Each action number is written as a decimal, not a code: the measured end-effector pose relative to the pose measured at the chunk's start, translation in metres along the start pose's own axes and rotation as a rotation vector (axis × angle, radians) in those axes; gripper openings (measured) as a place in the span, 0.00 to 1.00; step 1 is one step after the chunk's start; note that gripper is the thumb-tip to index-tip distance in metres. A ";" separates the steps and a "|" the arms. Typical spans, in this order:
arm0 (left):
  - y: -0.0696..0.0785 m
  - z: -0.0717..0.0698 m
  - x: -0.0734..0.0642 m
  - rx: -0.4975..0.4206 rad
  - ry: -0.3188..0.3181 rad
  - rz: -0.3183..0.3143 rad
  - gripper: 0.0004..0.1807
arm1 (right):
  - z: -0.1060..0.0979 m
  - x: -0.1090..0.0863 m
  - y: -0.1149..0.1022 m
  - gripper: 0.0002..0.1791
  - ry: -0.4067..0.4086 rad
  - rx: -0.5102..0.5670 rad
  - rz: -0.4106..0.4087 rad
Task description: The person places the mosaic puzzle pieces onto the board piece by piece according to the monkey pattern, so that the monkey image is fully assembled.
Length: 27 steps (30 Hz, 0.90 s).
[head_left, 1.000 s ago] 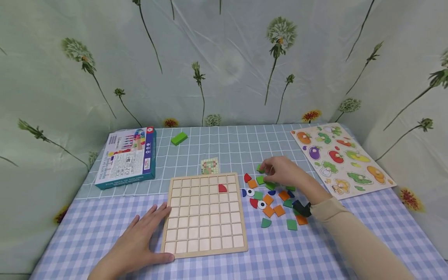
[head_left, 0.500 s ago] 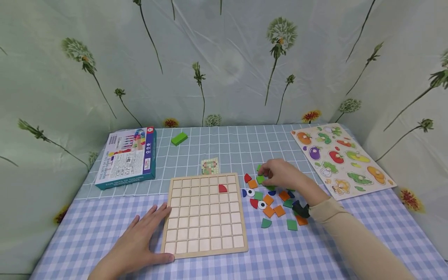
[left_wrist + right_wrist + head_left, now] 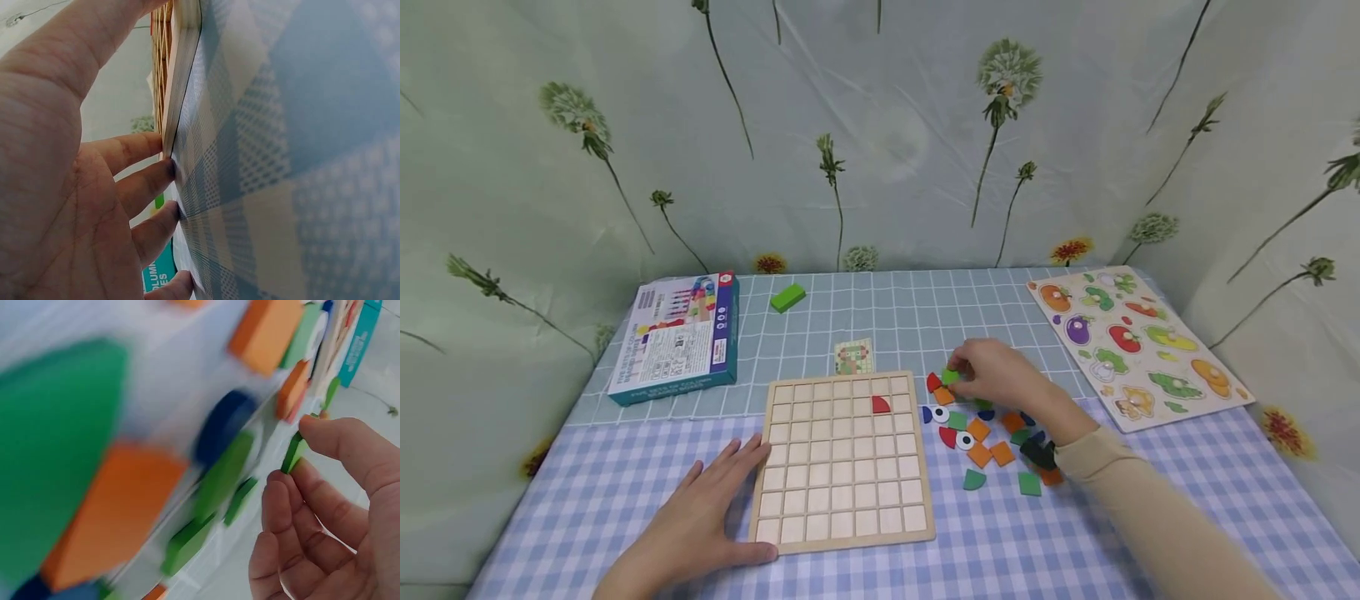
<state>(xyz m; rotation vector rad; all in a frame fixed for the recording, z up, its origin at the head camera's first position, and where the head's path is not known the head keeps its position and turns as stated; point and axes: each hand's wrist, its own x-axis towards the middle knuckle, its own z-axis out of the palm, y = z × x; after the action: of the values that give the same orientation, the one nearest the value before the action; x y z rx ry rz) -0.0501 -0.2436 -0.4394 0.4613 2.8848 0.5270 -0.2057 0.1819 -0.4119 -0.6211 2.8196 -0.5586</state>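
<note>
A wooden grid board (image 3: pixel 850 546) lies on the checked cloth, with one red quarter-circle tile (image 3: pixel 881 405) in a square near its upper right. My left hand (image 3: pixel 700 512) rests at the board's left edge, fingers spread and thumb near its lower left corner. My right hand (image 3: pixel 1003 379) is at the far side of the loose tiles. Between thumb and index finger it pinches a light green tile (image 3: pixel 294 452), its other fingers loosely curled. Near that hand lie an orange square tile (image 3: pixel 943 396) and a red tile (image 3: pixel 933 382). Another green tile (image 3: pixel 187 545) shows below the hand.
Right of the board are scattered orange squares, green tiles (image 3: pixel 974 480) and white eye tiles (image 3: pixel 940 414). A pattern card (image 3: pixel 853 357) lies beyond the board. A box (image 3: pixel 673 337) and a green block (image 3: pixel 787 297) stand back left; a vegetable puzzle (image 3: pixel 1138 346) lies right.
My right hand has moved slightly left toward the board and now pinches the green tile. My left hand keeps its place at the board; the head view has shifted slightly.
</note>
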 end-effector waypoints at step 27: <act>0.001 0.001 -0.003 0.007 0.024 0.024 0.69 | 0.036 0.037 -0.088 0.13 -0.042 0.020 -0.272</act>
<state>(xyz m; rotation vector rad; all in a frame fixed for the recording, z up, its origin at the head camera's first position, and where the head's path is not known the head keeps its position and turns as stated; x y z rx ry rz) -0.0465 -0.2437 -0.4401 0.4949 2.9082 0.5297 -0.1970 0.0807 -0.4134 -1.0096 2.7038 -0.6101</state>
